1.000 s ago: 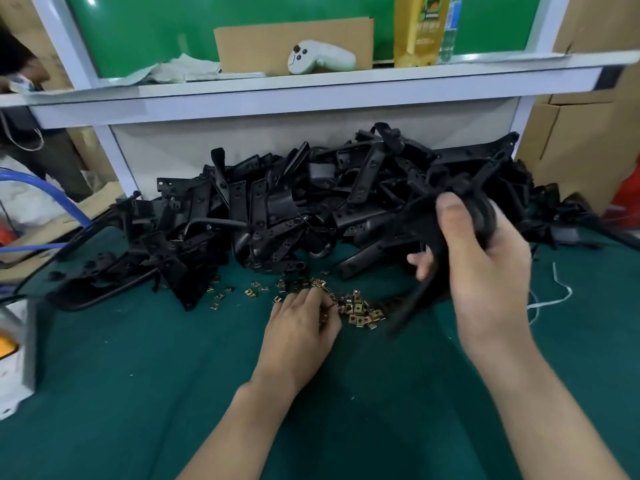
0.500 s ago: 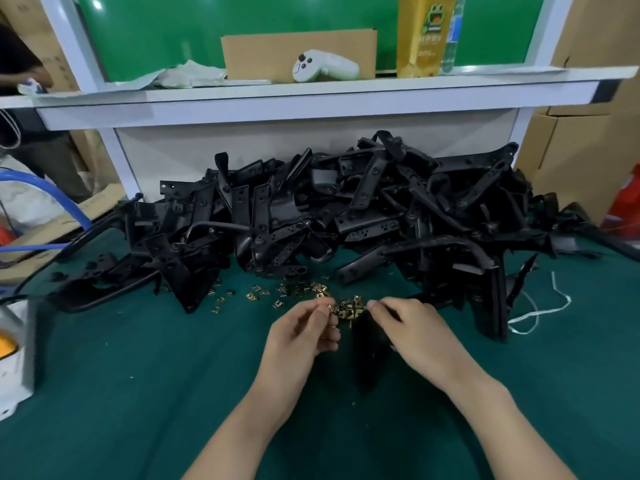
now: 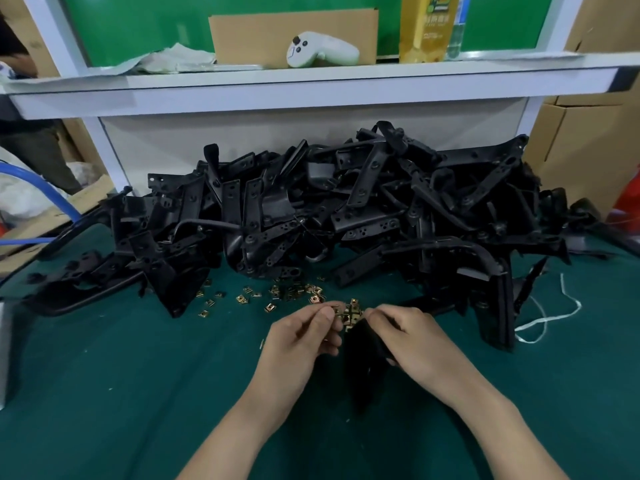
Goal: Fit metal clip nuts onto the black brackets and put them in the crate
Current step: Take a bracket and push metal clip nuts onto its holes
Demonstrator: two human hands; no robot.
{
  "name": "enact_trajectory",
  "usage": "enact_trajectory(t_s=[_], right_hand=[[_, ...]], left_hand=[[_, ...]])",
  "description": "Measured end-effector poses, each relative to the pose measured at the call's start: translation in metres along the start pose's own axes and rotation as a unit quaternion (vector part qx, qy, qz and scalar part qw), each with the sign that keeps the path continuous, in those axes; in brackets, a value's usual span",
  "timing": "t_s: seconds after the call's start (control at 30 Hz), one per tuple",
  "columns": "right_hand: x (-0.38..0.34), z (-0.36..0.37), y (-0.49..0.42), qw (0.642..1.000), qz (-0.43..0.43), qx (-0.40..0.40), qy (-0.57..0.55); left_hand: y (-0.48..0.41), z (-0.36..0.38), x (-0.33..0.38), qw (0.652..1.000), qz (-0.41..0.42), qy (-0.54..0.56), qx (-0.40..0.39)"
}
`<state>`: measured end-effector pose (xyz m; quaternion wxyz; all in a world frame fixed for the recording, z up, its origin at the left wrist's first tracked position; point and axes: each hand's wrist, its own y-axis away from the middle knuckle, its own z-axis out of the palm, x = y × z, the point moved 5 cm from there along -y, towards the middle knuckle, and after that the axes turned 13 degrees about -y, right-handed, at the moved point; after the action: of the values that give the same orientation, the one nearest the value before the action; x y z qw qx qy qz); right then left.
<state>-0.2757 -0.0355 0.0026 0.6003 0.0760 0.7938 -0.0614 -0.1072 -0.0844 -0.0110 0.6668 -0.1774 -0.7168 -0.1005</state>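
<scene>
Black bracket (image 3: 363, 362): flat on the green mat (image 3: 138, 393), running toward the camera between both wrists.
Right hand (image 3: 412, 337): fingers curled over the bracket's far end, gripping it.
Left hand (image 3: 301, 341): thumb and forefinger pinch a clip nut (image 3: 338, 310), right against the bracket's tip.
Loose clip nuts (image 3: 277, 294): scattered just beyond the fingertips, a tight cluster touching them.
Bracket pile (image 3: 346, 209): big black heap behind the nuts.
White string (image 3: 547, 315): curled at right.
Shelf (image 3: 311, 81): above the pile, white controller (image 3: 320, 51) on top.
</scene>
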Motion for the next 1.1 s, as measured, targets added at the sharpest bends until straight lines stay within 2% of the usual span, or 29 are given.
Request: enact_trajectory(t_s=[0.07, 0.2, 0.3, 0.73, 0.9, 1.1], right_hand=[[0.001, -0.001, -0.001, 1.0, -0.002, 0.0, -0.003], [0.002, -0.003, -0.001, 1.0, -0.015, 0.007, -0.012], [-0.002, -0.008, 0.0, 0.999, -0.036, 0.025, -0.027], [-0.018, -0.025, 0.01, 0.988, -0.124, 0.091, -0.011], [-0.021, -0.027, 0.011, 0.986, -0.124, 0.108, 0.012], [-0.023, -0.028, 0.011, 0.99, -0.099, 0.088, 0.053]], left_hand=[[-0.002, 0.0, -0.001, 0.999, -0.012, 0.032, -0.004], [-0.005, -0.003, -0.005, 0.981, -0.074, 0.18, -0.022], [-0.006, -0.003, -0.004, 0.968, -0.094, 0.228, -0.045], [0.0, 0.007, 0.006, 0.982, -0.084, 0.138, -0.098], [0.0, 0.009, 0.007, 0.982, -0.085, 0.13, -0.107], [-0.002, 0.007, 0.005, 0.98, -0.078, 0.151, -0.102]])
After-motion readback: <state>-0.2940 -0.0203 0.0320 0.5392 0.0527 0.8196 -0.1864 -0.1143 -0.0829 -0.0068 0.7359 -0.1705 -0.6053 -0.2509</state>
